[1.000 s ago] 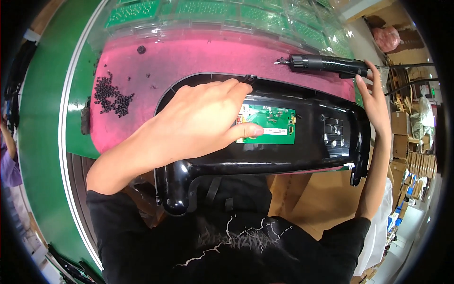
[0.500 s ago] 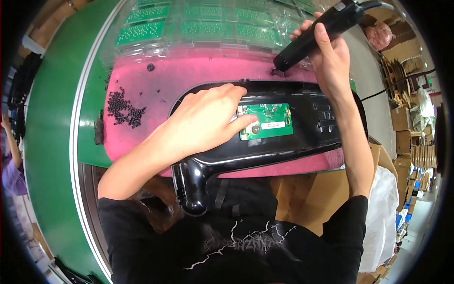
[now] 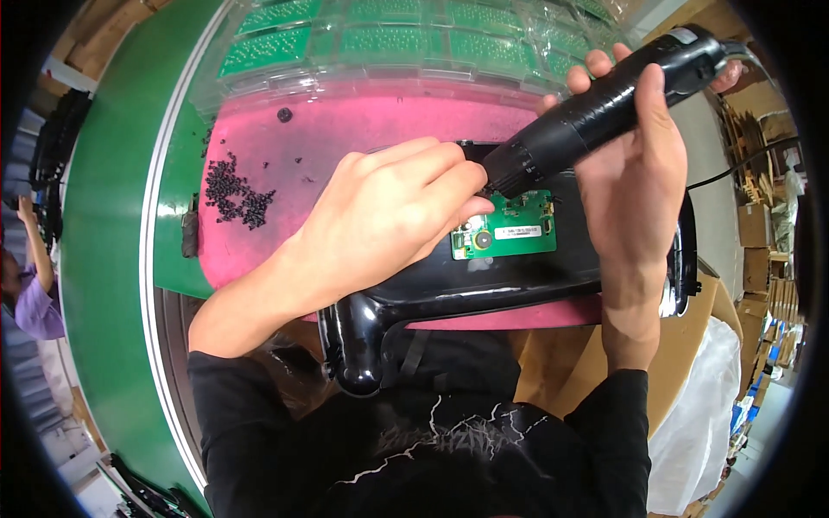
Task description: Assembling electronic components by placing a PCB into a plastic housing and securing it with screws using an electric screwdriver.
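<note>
A corded black electric screwdriver (image 3: 596,116) rests in my right hand (image 3: 639,194), its fingers and thumb wrapped around the body, pointing down and left. My left hand (image 3: 393,216) has its thumb and fingertips pinched together right at the screwdriver's tip; whatever is between them, and the bit itself, is hidden. Below the tip, a green circuit board (image 3: 522,244) with a white label and a round part lies inside a black plastic housing (image 3: 492,289). My left hand covers the housing's left part, and the housing's rounded stub (image 3: 354,345) projects toward me.
Small black screws (image 3: 237,194) lie heaped on the pink mat (image 3: 259,138), near a round black piece (image 3: 285,114). Clear plastic trays (image 3: 380,82) of green boards stand behind. A cardboard box (image 3: 691,319) is at the right. Another person (image 3: 39,302) is at far left.
My right hand has brought the screwdriver from the mat's far side to above the board. My left hand has lifted off the board, its fingers now pinched at the screwdriver's tip.
</note>
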Action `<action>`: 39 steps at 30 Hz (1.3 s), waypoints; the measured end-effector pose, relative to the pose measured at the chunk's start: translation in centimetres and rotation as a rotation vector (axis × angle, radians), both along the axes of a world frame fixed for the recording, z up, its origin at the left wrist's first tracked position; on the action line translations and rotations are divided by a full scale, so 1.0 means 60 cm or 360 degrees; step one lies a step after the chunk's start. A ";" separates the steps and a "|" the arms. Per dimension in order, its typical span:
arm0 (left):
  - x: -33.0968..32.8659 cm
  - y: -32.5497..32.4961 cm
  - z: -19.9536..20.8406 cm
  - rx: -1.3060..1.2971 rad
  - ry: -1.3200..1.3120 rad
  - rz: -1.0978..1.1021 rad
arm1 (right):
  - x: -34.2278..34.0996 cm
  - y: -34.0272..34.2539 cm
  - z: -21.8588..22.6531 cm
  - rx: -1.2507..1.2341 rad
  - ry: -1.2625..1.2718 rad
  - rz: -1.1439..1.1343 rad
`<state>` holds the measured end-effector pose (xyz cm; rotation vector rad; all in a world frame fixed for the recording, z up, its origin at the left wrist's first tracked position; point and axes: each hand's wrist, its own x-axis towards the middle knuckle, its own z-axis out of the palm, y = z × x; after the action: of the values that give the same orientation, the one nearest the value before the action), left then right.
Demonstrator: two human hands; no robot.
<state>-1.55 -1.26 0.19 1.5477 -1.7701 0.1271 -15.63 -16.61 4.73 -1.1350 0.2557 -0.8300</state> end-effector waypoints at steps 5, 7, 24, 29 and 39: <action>-0.001 0.003 -0.004 0.0196 -0.0057 -0.0060 | -0.022 -0.021 -0.008 0.0221 -0.0475 0.0760; -0.006 -0.006 -0.001 0.0073 0.0204 -0.0111 | -0.036 -0.025 0.007 0.0107 -0.0584 0.0807; -0.005 -0.005 -0.006 0.0236 0.0347 -0.0364 | -0.051 0.021 0.023 0.0122 -0.0808 0.0342; -0.007 -0.003 -0.001 0.0350 0.0480 -0.0384 | -0.044 0.030 0.023 0.0046 -0.0804 0.0302; -0.006 0.002 -0.011 0.0611 0.0736 -0.0528 | -0.061 0.021 0.021 -0.0129 -0.0768 0.0185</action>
<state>-1.91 -1.13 -0.44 1.3639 -1.6978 -0.7133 -19.29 -15.34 6.02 -0.9796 -0.2439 -0.9884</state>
